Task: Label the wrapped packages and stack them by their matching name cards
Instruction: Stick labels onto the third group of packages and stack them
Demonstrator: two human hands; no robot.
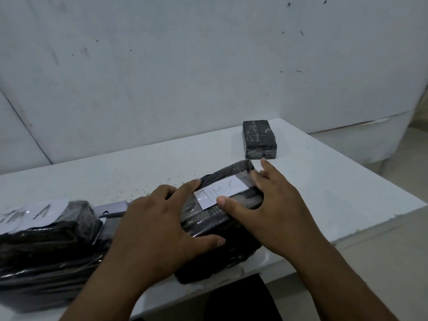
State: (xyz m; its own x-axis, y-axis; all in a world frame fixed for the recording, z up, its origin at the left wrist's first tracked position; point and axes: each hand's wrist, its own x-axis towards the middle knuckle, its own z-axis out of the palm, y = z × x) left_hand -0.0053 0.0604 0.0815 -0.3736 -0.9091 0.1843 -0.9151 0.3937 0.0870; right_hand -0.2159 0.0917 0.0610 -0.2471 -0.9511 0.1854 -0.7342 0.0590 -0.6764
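Both your hands are on the package at the table's near edge, left hand spread flat, right hand thumbing down the "TIM C" label; its long axis runs near-left to far-right, right hand nearer the unlabelled package.

Bare packing room: white table, scuffed wall.

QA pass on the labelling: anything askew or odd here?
The "TIM C" label sits slanted across the package under both hands, not square to its edges. The small package at the far corner shows no label. Nothing spilled or torn.
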